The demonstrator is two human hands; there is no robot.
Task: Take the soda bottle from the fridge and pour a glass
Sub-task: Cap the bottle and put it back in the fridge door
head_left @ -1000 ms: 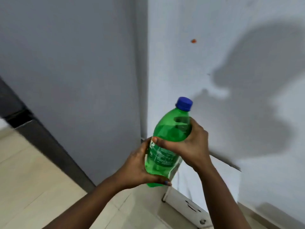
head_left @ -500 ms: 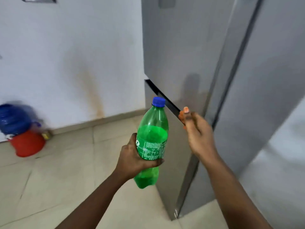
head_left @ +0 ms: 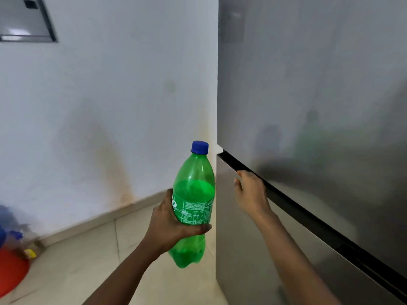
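Note:
A green soda bottle with a blue cap and a green label stands upright in mid-air, partly full. My left hand is wrapped around its middle, over the label. The grey fridge fills the right half of the view, both doors closed, with a dark gap between them. My right hand rests against the top edge of the lower door, fingers curled at the dark gap. No glass is in view.
A white wall with a brownish stain stands to the left of the fridge. A red tub with blue things above it sits on the tiled floor at the lower left. A metal panel hangs at the upper left.
A second ago both hands held the bottle. My right hand let go and moved to the fridge door, which has swung closed. The view turned left toward the wall.

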